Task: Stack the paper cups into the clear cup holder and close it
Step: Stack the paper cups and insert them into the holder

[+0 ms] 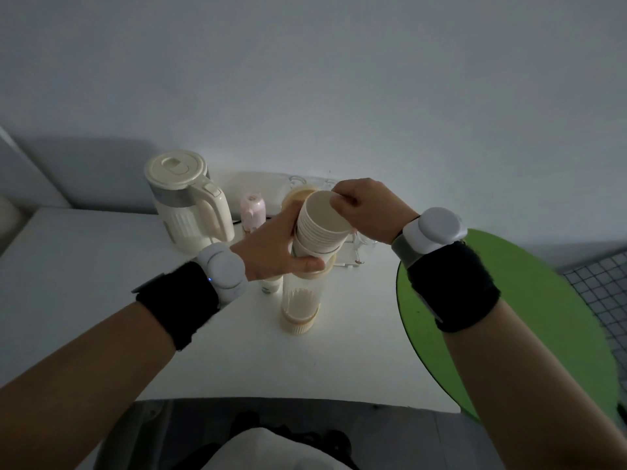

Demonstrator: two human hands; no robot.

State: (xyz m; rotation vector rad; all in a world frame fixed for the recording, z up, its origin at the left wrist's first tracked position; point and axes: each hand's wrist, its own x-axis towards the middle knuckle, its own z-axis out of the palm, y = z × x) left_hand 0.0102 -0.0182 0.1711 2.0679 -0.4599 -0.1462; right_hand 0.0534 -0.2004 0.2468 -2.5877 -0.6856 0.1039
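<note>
A nested stack of white paper cups stands tilted in the open mouth of the clear cup holder, which is upright on the white table with a cream base. My left hand wraps the holder's cream top ring and the bottom of the stack. My right hand pinches the rim of the topmost cup from the right. Behind the stack, a cream round lid is partly hidden.
A cream electric kettle stands at the back left, a small pink bottle beside it. A clear tray with glassware sits behind the holder. A green round surface adjoins the white table on the right.
</note>
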